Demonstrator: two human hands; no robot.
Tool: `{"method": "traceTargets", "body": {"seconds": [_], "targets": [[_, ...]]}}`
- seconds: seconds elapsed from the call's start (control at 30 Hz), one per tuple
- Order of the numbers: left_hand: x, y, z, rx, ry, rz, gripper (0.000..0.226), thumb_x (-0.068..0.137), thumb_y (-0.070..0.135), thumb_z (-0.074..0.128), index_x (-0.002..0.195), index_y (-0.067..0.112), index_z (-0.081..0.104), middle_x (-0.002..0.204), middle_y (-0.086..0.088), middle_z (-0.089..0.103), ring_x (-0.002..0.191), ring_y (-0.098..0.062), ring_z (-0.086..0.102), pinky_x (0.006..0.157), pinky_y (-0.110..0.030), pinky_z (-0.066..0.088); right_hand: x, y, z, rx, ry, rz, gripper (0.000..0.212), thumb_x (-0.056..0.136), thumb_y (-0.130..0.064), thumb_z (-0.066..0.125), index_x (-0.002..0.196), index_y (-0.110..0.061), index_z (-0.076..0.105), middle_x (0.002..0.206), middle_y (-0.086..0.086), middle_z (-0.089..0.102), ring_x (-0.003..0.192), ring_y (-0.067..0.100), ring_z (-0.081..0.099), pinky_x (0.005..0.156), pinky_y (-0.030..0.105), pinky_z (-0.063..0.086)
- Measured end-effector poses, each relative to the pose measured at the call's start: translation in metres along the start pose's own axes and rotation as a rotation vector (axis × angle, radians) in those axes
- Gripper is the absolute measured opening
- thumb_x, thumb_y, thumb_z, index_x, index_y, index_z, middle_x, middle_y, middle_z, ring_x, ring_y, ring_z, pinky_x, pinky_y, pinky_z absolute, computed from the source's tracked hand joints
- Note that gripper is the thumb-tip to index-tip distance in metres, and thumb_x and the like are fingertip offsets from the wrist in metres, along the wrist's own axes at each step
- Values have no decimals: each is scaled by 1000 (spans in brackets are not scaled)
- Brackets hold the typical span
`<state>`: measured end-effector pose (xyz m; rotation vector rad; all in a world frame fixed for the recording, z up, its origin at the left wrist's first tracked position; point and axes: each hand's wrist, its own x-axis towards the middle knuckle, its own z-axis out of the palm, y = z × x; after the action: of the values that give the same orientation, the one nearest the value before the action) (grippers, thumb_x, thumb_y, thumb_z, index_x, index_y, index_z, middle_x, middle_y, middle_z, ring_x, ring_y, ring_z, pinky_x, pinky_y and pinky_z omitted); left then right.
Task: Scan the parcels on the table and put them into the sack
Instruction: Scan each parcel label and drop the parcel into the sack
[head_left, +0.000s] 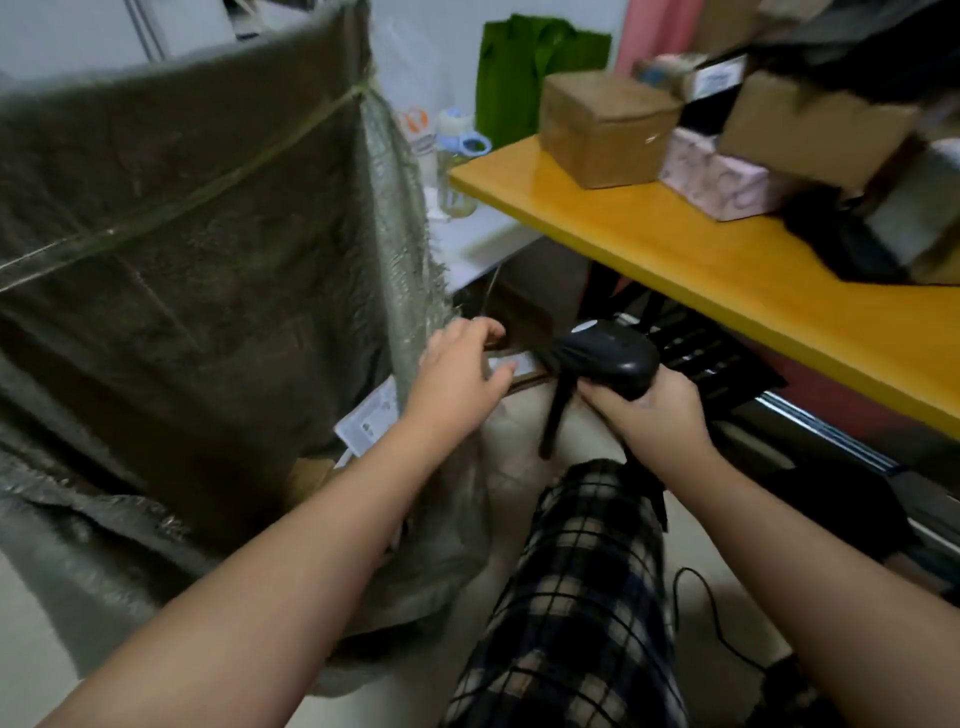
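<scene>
The left hand (457, 376) curls its fingers round a brown parcel (519, 319), seemingly just beside the grey sack (182, 249), though blur smears it. The right hand (660, 413) grips a black scanner (608, 358) close over the parcel. More boxes (602, 130) sit on the yellow surface (701, 270).

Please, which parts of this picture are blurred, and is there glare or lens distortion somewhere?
Head view: the parcels at the top right are smeared by blur; the left hand, right hand and scanner at the centre are clearer, yet soft. Head view: a pale sheen lies on the yellow table; the forearms look stretched toward the lower corners.
</scene>
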<state>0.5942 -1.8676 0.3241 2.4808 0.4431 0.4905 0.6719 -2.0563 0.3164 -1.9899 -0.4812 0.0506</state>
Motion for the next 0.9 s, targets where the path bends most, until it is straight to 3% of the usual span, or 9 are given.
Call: {"method": "traceTargets", "body": {"seconds": [0.1, 0.17, 0.23, 0.37, 0.5, 0.6, 0.73, 0.83, 0.9], "targets": [[9, 54, 2, 73, -45, 155, 37, 89, 32, 61, 123, 18, 55, 120, -5, 54, 113, -26, 47, 100, -40, 38, -12, -2, -58, 6, 113, 2, 28, 76, -29, 79, 101, -22, 67, 81, -15, 63, 77, -3, 56, 61, 1, 37], [14, 92, 8, 79, -52, 247, 37, 90, 34, 61, 123, 18, 55, 120, -5, 54, 113, -26, 48, 98, -40, 39, -20, -1, -98, 12, 192, 12, 15, 77, -31, 78, 85, -26, 67, 70, -15, 63, 70, 1, 58, 56, 10, 38], [16, 129, 18, 71, -58, 334, 36, 90, 33, 61, 122, 18, 56, 119, -5, 55, 112, -26, 49, 96, -39, 40, -28, 1, -135, -3, 283, 4, 16, 77, -31, 78, 73, -30, 62, 61, -16, 60, 63, 1, 56, 52, 11, 37], [20, 203, 50, 33, -117, 495, 37, 91, 33, 60, 124, 17, 55, 120, -5, 55, 115, -26, 48, 97, -41, 40, -48, 10, -208, -9, 432, 17, 16, 76, -32, 78, 84, -29, 64, 70, -15, 60, 72, 7, 56, 61, 21, 39], [16, 276, 92, -15, -176, 623, 38, 91, 33, 60, 125, 18, 54, 123, -4, 54, 116, -25, 47, 98, -39, 40, -76, 19, -280, -44, 562, 31, 18, 76, -30, 78, 80, -37, 62, 71, -17, 62, 72, 8, 60, 65, 27, 45], [12, 327, 122, -40, -229, 706, 38, 91, 35, 60, 126, 21, 53, 126, -2, 52, 120, -22, 45, 101, -37, 38, -92, 25, -327, -67, 672, 66, 20, 75, -33, 79, 89, -33, 65, 81, -4, 69, 84, 20, 66, 76, 34, 52], [2, 392, 158, -91, -301, 804, 40, 91, 37, 60, 127, 23, 51, 129, -2, 48, 123, -22, 42, 103, -38, 37, -113, 33, -374, -69, 836, 79, 18, 75, -29, 78, 82, -36, 63, 77, -19, 64, 77, -5, 59, 67, 18, 44], [-11, 437, 179, -143, -296, 901, 48, 92, 41, 57, 136, 25, 46, 137, 0, 43, 126, -22, 39, 105, -39, 35, -127, 41, -402, -28, 964, 119, 18, 76, -25, 77, 72, -34, 62, 64, -20, 63, 64, -11, 59, 57, 15, 42], [-19, 461, 190, -133, -303, 979, 55, 92, 46, 54, 142, 27, 40, 147, 1, 37, 133, -23, 33, 108, -41, 31, -133, 47, -416, 6, 1022, 152, 13, 76, -27, 77, 79, -32, 65, 72, -18, 64, 69, -10, 59, 59, 18, 42]]}}
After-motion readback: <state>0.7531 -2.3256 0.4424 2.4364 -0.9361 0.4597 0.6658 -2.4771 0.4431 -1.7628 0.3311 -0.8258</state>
